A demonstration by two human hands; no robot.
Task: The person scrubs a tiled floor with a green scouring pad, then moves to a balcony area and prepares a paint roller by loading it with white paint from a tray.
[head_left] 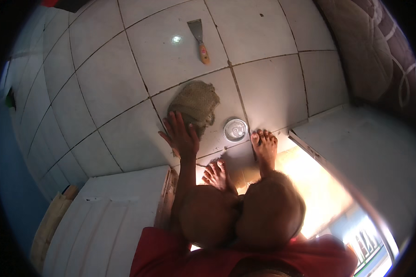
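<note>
My left hand (182,137) lies with fingers spread on the lower left edge of a rough grey-brown rag (194,101) with frayed edges. The rag rests flat on the pale tiled floor (106,87). My right hand is not in view. Right of the rag, close to my toes, stands a small round metal tin or lid (235,129); which of the two I cannot tell. Farther off lies a scraper (201,42) with a wide metal blade and a wooden handle, its blade pointing away from me.
My bare feet (265,144) and bent knees are close below the rag. White door panels (111,231) stand at the lower left and right (370,147), with bright light between them. Patterned fabric (379,60) covers something at the upper right. A small dark speck (261,15) marks the far tiles.
</note>
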